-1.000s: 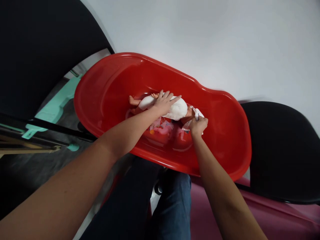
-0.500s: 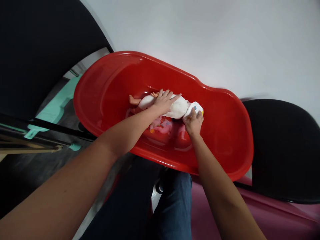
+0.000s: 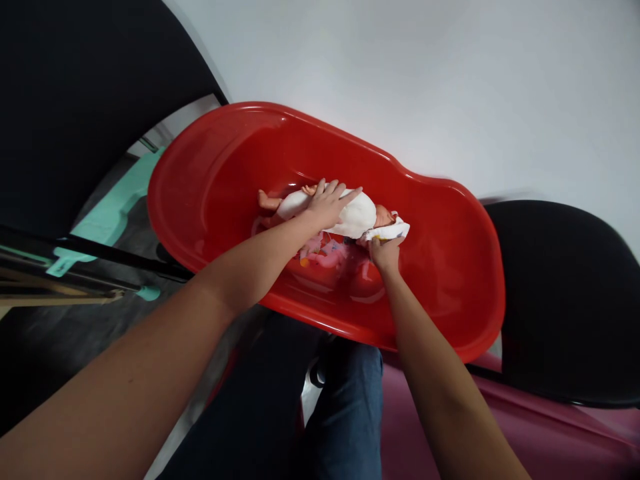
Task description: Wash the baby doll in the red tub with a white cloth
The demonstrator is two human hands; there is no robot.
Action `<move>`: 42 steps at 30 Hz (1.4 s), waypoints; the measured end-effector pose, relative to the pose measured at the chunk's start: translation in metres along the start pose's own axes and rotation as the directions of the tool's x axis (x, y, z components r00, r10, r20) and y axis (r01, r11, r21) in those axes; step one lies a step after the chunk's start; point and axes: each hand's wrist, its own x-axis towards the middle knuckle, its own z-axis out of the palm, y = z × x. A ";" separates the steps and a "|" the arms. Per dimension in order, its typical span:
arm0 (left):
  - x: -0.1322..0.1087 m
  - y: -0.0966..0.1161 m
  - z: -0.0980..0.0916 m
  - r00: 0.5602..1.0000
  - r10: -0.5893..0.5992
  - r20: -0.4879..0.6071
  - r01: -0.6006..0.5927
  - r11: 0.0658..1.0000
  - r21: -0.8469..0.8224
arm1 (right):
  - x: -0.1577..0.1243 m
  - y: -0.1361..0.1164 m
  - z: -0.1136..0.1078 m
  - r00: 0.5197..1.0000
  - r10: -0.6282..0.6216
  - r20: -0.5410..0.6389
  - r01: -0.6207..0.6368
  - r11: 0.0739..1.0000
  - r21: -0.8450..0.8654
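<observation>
Wht bkgd [image 3: 425,87], red tub [image 3: 445,287] w/ doll [image 3: 360,217], L grip [image 3: 326,208] spread atop, R grip [image 3: 385,255] holding cloth [image 3: 395,230]

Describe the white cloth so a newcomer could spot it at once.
Find the big red tub, then the doll lying inside it. By the doll's head, the right hand grips the white cloth. Unlike the plain white torso nearby, it carries yellow and dark marks.
</observation>
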 end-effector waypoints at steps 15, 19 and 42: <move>-0.001 -0.002 -0.001 1.000 -0.003 0.000 0.003 1.000 -0.030 | -0.006 -0.006 0.010 0.921 0.036 0.387 -0.184 0.918 0.352; 0.001 -0.003 0.001 1.000 -0.005 0.003 0.005 0.999 -0.033 | 0.002 -0.010 0.013 0.980 -0.036 0.196 -0.014 0.969 0.247; -0.001 -0.003 0.002 1.000 0.010 -0.017 -0.010 1.000 0.006 | 0.003 -0.009 -0.014 0.926 -0.295 -0.237 0.220 0.929 -0.297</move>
